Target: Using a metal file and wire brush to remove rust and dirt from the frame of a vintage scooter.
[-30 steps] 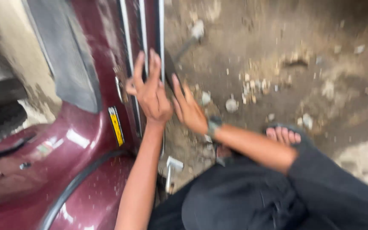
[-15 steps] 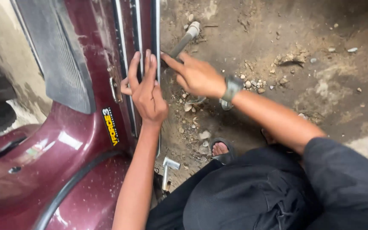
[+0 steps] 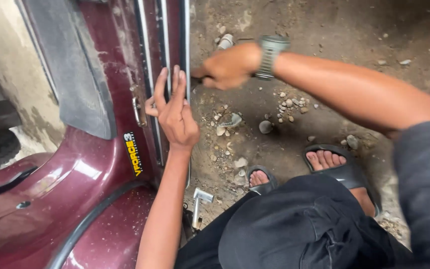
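Since half a second ago, your right hand [image 3: 227, 66] has closed up: its fingers were stretched toward the panel's edge, and now they are curled into a fist against the right edge of the maroon scooter panel [image 3: 120, 74]. Something dark shows between the fingers there, too small to tell what it is. A grey wristwatch [image 3: 270, 56] sits on that wrist. Your left hand [image 3: 175, 112] stays flat on the panel, fingers straight and together, pressed over the silver trim strips [image 3: 164, 45], gripping nothing. A metal handle [image 3: 224, 41] lies on the dirt ground [image 3: 334, 30] just beyond your right fist. Your sandalled feet [image 3: 324, 162] rest among small stones [image 3: 265, 126].
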